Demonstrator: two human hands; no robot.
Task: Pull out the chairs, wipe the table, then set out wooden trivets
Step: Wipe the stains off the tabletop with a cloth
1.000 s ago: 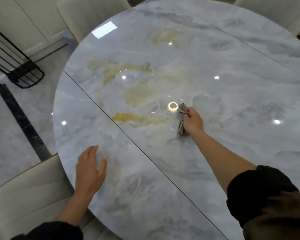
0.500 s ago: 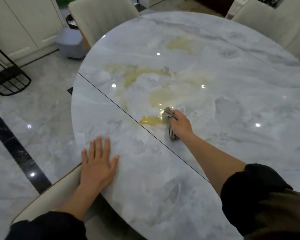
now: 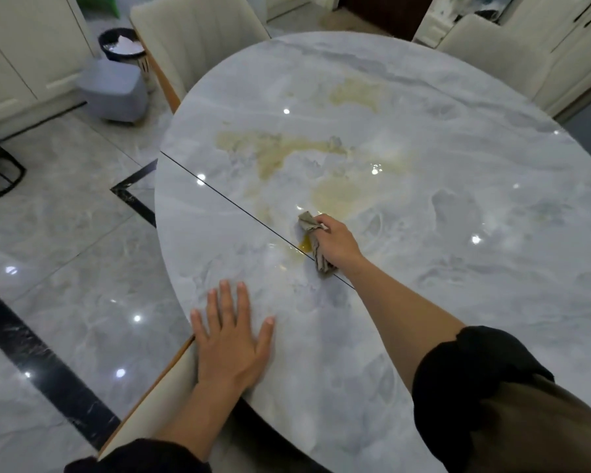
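Note:
A round grey marble table (image 3: pixel 458 138) fills the view, crossed by a thin dark seam. Yellowish smears spread over its middle. My right hand (image 3: pixel 336 242) grips a crumpled grey-brown cloth (image 3: pixel 309 222) and presses it on the table right at the seam, beside a small yellow puddle (image 3: pixel 304 245). Flat on the near table edge lies my left hand (image 3: pixel 231 339), fingers spread, holding nothing. No trivets are in view.
Cream chairs stand at the far left (image 3: pixel 191 39), the far right (image 3: pixel 492 52) and under my left arm (image 3: pixel 151 414). A black bin (image 3: pixel 122 46) and a grey stool (image 3: pixel 113 90) sit on the glossy tiled floor. White cabinets line the left wall.
My right hand has dragged the cloth leftward and toward me, from the smeared middle to the seam. The view has tilted up and back, showing more floor and chairs.

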